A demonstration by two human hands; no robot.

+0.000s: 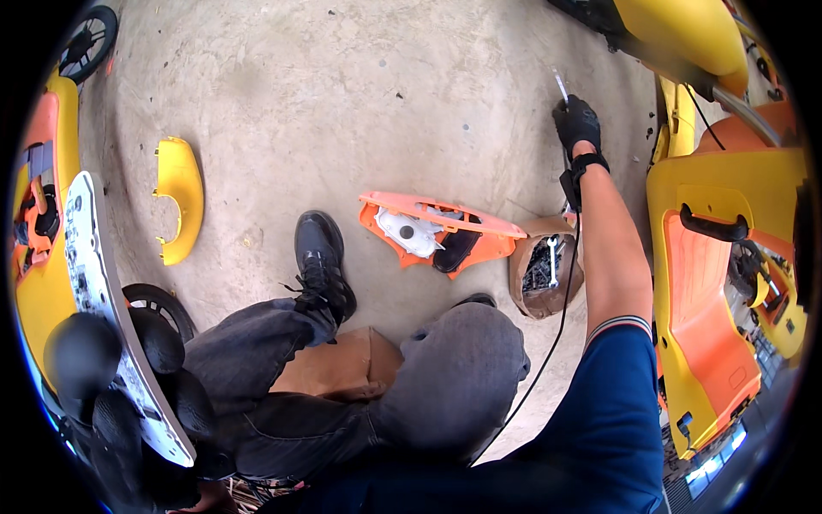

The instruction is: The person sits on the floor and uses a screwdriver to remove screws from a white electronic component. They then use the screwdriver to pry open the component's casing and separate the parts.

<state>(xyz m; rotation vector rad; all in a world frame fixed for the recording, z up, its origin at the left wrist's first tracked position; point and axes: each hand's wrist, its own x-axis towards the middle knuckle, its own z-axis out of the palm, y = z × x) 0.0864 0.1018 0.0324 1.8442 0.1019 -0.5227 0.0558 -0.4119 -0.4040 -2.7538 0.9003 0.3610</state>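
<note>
My left hand [116, 420], black-gloved and close to the camera, is closed round a long, thin white panel [83, 248] with dark marks on its face. It holds the panel tilted, nearly on edge, at the far left. My right arm reaches far forward. In a black glove, my right hand [577, 123] is closed on a slim metal tool [560, 83] whose pale end sticks out ahead; its exact kind is unclear. Nearer to me, a brown paper bag [524, 287] holds small dark hardware, with a wrench [552, 262] lying on top.
An orange plastic shell [488, 224] with white and black parts lies on the concrete floor [342, 111]. A curved yellow cover [184, 201] lies left. Yellow-and-orange vehicle bodies [711, 300] stand at both sides. A cardboard box [330, 367] sits between my legs; a black cable [561, 330] hangs from my right wrist.
</note>
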